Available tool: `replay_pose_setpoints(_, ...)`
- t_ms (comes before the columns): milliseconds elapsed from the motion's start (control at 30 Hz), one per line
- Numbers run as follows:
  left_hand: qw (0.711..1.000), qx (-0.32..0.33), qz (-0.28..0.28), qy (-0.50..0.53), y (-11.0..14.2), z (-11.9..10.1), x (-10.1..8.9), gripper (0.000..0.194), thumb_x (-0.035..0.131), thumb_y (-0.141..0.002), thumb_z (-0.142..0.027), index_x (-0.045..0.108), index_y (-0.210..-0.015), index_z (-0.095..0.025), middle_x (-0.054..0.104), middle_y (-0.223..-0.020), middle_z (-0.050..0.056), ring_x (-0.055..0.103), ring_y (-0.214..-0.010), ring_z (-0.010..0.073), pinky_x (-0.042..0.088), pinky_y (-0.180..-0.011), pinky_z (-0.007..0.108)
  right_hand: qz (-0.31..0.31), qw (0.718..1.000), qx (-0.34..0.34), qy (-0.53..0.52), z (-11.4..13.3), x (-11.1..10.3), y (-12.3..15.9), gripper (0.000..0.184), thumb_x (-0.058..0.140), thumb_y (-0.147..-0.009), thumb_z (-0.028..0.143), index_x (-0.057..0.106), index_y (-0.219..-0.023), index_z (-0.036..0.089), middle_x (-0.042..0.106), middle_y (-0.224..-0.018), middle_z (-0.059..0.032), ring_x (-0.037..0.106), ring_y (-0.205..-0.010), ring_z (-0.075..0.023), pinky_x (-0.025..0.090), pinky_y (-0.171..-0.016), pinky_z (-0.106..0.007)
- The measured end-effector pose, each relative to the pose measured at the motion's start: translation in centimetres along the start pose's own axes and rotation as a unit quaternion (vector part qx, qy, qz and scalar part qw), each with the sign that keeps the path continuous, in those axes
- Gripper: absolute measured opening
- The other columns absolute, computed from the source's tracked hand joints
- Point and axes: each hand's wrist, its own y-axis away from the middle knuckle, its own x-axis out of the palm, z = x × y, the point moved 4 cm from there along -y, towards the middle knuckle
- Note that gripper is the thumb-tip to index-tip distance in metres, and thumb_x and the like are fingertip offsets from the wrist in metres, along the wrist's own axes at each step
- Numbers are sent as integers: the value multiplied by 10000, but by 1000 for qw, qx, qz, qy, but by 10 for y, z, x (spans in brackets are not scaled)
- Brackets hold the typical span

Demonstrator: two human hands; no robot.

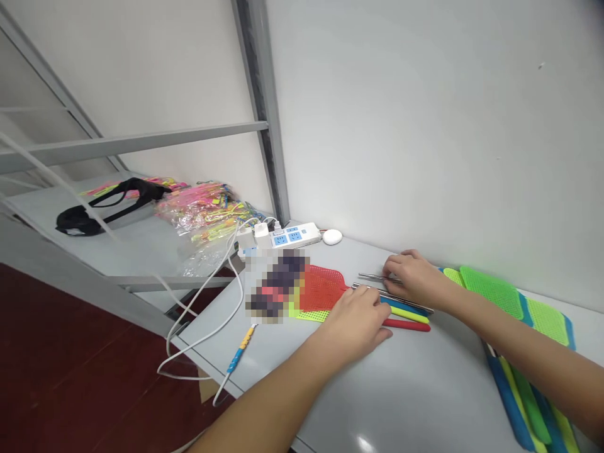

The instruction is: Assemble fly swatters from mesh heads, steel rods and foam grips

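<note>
**Watch for rolling rods around the fly swatters**

Head view, risks first: could easily lose the upper metal rod [370,275] from under the right hand [418,280], being so thin, and knock it into the lower metal rods [413,304] just beside. Might also skew the red mesh swatter [325,289] and yellow-green mesh swatter [312,314] by leaning on the bundle with the left hand [352,318]. Could nudge the second swatter stack [493,292] too, given the right forearm [514,346] crossing over it.

Pose-wise: left hand coming in low, back up, wrist near the tabletop [401,396], fingers bent close together over the rods, thumb apart towards the red handle [408,324]. Can't tell if clamped on anything, honestly. Right hand reaching in from the other side, back up too, fingers curled down at the upper metal rod; can't see the pinch, so no call on that grip. As for location: rods and swatters lying on the tabletop, between and under both hands.
</note>
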Motion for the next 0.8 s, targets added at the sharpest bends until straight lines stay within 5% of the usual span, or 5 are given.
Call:
replay_pose_setpoints(233, 998, 29, -44, 15, 1, -1, 0, 162, 616, -899, -348, 642, -877, -189, 581, -952, 52, 535, -927, 211, 441, -767, 327, -169, 984, -53, 35, 13, -66, 32, 18, 560, -860, 235, 543, -863, 227, 670, -805, -4, 623, -673, -169, 415, -951, -454)
replay_pose_setpoints(367, 987, 72, -108, 92, 1, -10, -12, 202, 567, -935, -381, 649, -996, -206, 596, -1027, 55, 555, -936, 192, 449, -805, 322, -241, 968, 56, -31, 24, -99, 70, 62, 564, -890, 301, 558, -904, 242, 654, -826, -38, 632, -761, -220, 484, -668, -348)
replay_pose_setpoints(467, 970, 95, -164, 150, 2, -14, -20, 245, 557, -939, -421, 657, -983, -201, 606, -977, 51, 574, -886, 170, 455, -774, 299, -282, 938, 144, -139, 37, -110, 99, 87, 526, -932, 325, 574, -939, 253, 629, -776, -17, 606, -653, -185, 458, -553, -305)
replay_pose_setpoints(600, 947, 111, -230, 196, 4, -19, -26, 282, 590, -914, -450, 648, -884, -176, 603, -866, 38, 576, -803, 145, 443, -724, 269, -300, 905, 171, -248, 61, -117, 116, 122, 501, -969, 340, 595, -968, 262, 591, -733, 8, 567, -619, -145, 474, -563, -271)
replay_pose_setpoints(800, 958, 105, -187, 191, 4, -23, -18, 277, 599, -908, -457, 627, -868, -184, 618, -799, 9, 551, -725, 131, 388, -667, 255, -280, 909, 143, -273, 78, -121, 107, 94, 498, -986, 294, 586, -969, 264, 587, -719, 27, 570, -633, -118, 467, -575, -237)
